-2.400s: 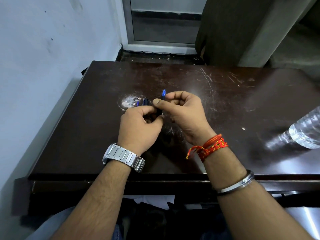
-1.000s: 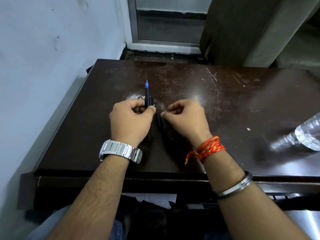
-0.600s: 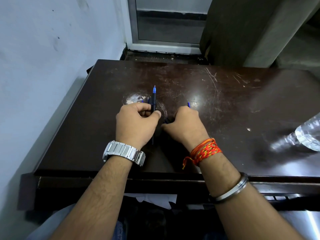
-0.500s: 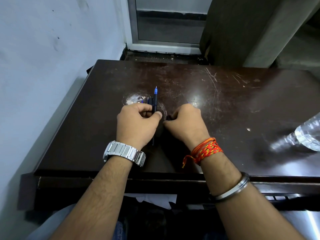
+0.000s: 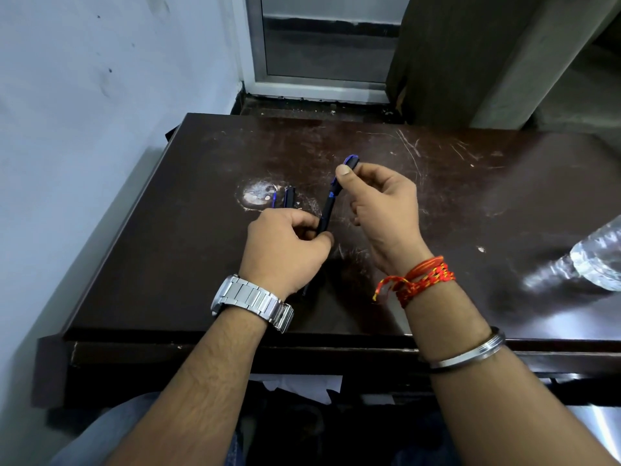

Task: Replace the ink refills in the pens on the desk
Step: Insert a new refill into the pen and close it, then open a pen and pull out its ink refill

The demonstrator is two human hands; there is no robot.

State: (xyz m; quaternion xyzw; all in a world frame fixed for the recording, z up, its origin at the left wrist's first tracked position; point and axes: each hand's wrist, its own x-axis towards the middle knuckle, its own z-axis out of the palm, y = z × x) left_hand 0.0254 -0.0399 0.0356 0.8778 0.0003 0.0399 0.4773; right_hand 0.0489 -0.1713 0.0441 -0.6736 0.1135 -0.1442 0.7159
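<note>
Both hands are on one slim black-and-blue pen (image 5: 327, 205) above the scratched dark brown desk (image 5: 168, 250) middle: right hand (image 5: 379, 210) pinches its top, left hand (image 5: 285, 250) fingers pinch the bottom.

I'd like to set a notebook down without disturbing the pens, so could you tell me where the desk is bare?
The desk is bare along its left side by the wall, across the far edge, and between the right hand and the water bottle. It is crowded mid-desk, around the left hand and pens.
</note>
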